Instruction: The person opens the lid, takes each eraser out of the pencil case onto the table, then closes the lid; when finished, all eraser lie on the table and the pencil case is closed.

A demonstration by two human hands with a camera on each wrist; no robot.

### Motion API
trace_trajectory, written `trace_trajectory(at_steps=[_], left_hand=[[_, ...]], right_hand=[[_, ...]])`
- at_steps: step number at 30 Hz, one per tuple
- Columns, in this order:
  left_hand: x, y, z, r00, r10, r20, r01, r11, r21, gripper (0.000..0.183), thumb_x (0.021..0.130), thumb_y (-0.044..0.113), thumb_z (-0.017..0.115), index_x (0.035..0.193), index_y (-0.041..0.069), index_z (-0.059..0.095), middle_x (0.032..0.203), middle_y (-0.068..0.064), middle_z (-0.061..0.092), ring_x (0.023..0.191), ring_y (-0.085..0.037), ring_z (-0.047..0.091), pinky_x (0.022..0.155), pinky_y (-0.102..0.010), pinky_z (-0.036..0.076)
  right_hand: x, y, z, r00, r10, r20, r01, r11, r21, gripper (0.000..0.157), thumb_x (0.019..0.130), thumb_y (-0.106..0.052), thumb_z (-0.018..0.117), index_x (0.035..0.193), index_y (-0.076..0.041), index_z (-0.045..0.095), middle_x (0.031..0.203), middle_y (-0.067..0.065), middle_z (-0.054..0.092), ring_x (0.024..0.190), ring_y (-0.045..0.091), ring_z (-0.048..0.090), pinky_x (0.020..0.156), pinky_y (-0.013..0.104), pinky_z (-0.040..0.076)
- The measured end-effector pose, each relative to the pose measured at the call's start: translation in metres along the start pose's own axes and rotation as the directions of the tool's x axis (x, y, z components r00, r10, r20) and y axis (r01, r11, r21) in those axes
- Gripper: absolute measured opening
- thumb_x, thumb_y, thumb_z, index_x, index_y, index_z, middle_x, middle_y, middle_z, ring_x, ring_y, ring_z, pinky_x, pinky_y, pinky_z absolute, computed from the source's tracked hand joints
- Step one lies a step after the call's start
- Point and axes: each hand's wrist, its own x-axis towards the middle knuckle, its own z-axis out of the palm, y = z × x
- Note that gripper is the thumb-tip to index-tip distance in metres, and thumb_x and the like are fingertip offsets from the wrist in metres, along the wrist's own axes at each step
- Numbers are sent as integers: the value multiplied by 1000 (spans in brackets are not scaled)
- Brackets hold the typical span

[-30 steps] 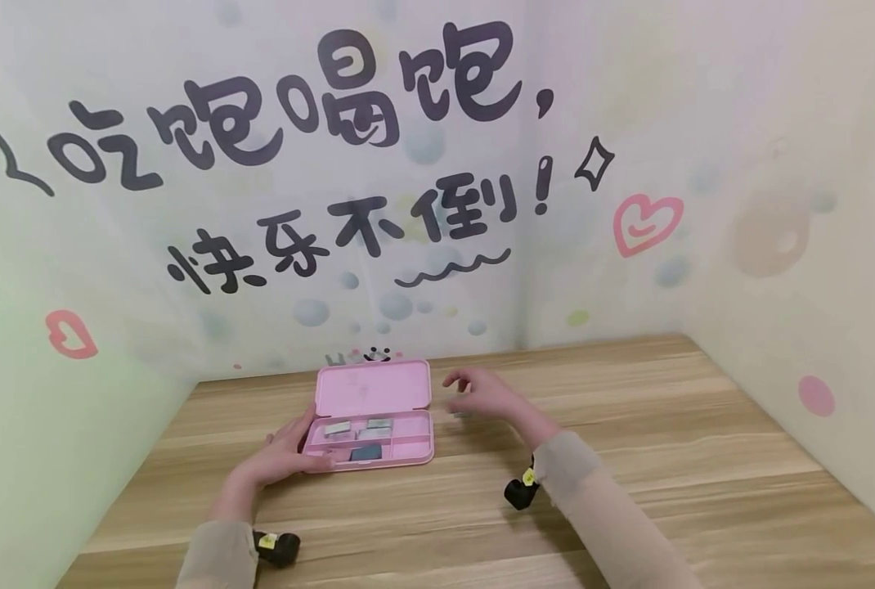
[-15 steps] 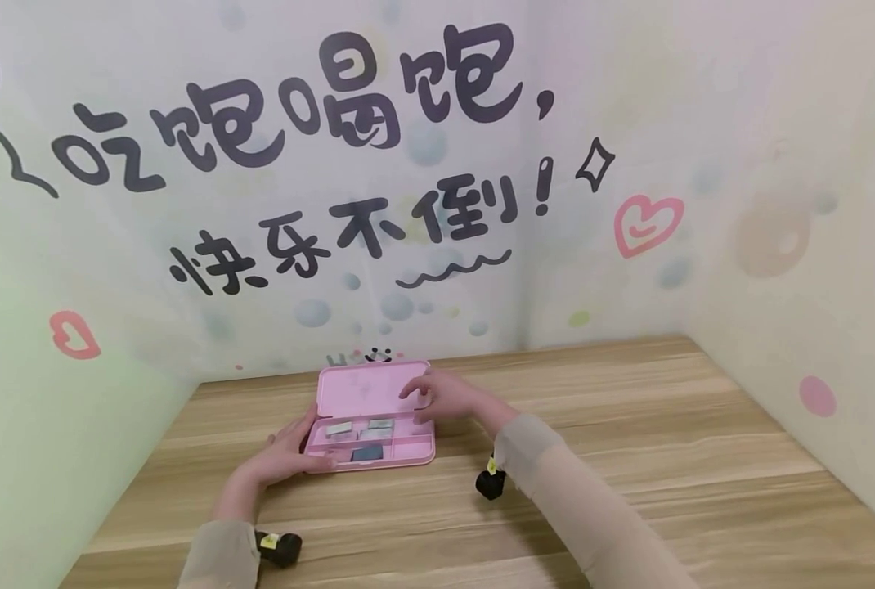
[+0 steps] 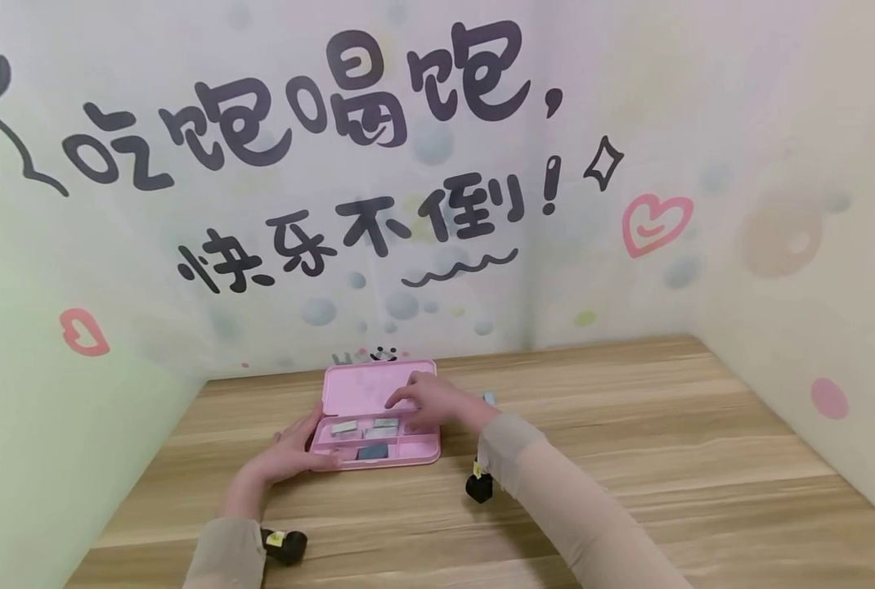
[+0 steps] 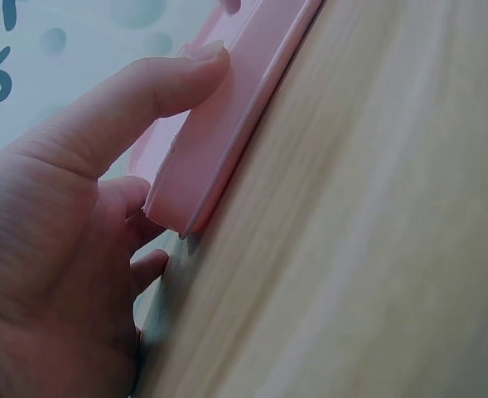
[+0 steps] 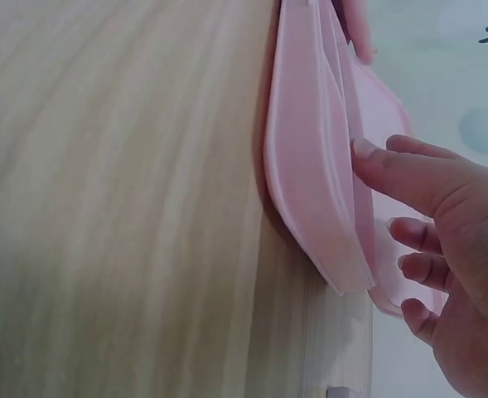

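A pink hinged case [image 3: 426, 460] lies open on the table, its lid [image 3: 356, 388] tipped back toward the wall. Its compartments hold several small pale blocks [image 3: 385, 424] and a dark blue-grey block [image 3: 373, 451]. My left hand [image 3: 284, 458] grips the case's left end, thumb [image 4: 202, 62] over the front rim and other fingers at the side. Over the right back compartment is my right hand [image 3: 432, 401], fingers loosely bent and apart. In the right wrist view its thumb [image 5: 376, 157] is right at the case's rim, and nothing shows between the fingers.
On the wooden table [image 3: 599, 425], a small light-blue block [image 3: 490, 398] lies to the right of the case, just behind the right wrist. A printed wall [image 3: 555, 270] rises close behind the case, and side walls stand left and right.
My right hand has moved left from the table beside the case to over its right back compartment. The light-blue block behind its wrist has come into view. My left hand keeps its hold.
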Motion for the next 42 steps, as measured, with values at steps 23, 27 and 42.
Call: trace_trajectory(at_steps=[23, 27, 42], left_hand=[[1, -2, 1, 1000, -10, -3, 10, 1000, 15, 117, 75, 49, 77, 156, 7, 4, 159, -22, 11, 144, -45, 3, 107, -68, -7], [2, -3, 1, 1000, -14, -1, 14, 1000, 15, 117, 75, 49, 77, 156, 7, 4, 159, -22, 11, 144, -45, 3, 107, -68, -7], [2, -3, 1, 1000, -6, 1, 6, 1000, 25, 116, 76, 46, 78, 156, 7, 4, 158, -24, 12, 143, -46, 4, 107, -68, -6]], right_hand=[[11, -16, 4, 997, -55, 54, 61, 992, -111, 49, 84, -14, 75, 124, -41, 66, 106, -1, 50, 91, 11, 45, 75, 23, 43], [13, -17, 4, 996, -52, 67, 60, 992, -112, 52, 83, -12, 74, 125, -42, 65, 105, -1, 50, 90, 11, 45, 75, 22, 42], [17, -15, 9, 994, -36, 102, 46, 995, -92, 50, 86, -12, 71, 126, -42, 64, 105, -4, 47, 91, 11, 44, 76, 23, 42]])
